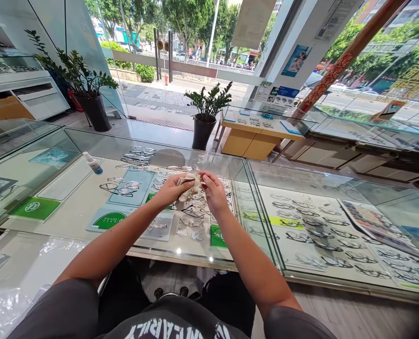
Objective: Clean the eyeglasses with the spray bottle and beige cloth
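My left hand [174,189] is closed around a crumpled beige cleaning cloth [187,185] above the glass display counter. Beside it, my right hand [213,187] is pinched at the cloth's right edge, on something small and thin that I cannot make out. Several pairs of eyeglasses [191,217] lie under and around both hands. More eyeglasses [121,187] are to the left, over a light blue sheet. A white spray bottle [92,163] with blue liquid is farther left on the counter.
The glass counter [202,256] runs across in front of me. To the right, another glass case [266,263] holds rows of eyeglasses and a magazine. A plastic bag [12,301] lies at lower left. Beyond the counter are two potted plants and a wooden display table [243,141].
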Tool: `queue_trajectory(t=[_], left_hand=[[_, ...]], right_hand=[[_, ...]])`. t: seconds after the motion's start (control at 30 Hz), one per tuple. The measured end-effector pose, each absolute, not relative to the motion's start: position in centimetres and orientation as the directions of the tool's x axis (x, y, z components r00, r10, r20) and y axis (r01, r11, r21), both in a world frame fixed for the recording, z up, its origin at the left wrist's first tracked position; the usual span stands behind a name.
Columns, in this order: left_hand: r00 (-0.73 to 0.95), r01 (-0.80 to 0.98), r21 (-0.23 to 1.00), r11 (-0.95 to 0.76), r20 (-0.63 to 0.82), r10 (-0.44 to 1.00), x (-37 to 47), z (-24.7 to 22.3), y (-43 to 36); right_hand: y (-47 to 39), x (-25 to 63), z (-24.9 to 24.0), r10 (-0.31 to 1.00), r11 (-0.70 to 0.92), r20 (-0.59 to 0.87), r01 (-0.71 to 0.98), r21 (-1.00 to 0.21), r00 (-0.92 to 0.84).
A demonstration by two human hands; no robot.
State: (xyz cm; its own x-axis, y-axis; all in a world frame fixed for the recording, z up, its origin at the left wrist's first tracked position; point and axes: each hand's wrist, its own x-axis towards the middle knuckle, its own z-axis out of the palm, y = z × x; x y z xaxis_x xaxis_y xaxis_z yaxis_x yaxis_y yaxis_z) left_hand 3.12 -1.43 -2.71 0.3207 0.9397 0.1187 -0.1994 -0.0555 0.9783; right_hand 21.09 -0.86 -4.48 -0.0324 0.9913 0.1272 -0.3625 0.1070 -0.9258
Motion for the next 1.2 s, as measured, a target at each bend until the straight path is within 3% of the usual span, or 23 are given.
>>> queue_trajectory(t=[0.17, 0.47, 1.2], left_hand=[[0.341, -0.188, 0.982, -0.022, 0.086, 0.936, 3.1, -3.0, -1.5], [0.529, -0.254, 0.964, 0.082, 0.067, 0.846, 3.4, -3.5, -1.9], [0.520, -0.213, 0.976, 0.042, 0.077, 0.851, 3.3, -3.2, -1.7]], right_hand=[[-1.1, 21.2, -4.0, 0.992, 0.085, 0.117, -0.411, -0.908, -0.052], [-1.3, 21.3, -3.6, 0.983, -0.039, 0.052, -0.479, -0.877, -0.174], [-1.2, 21.2, -3.6, 0.980, -0.045, 0.059, -0.507, -0.861, -0.189]])
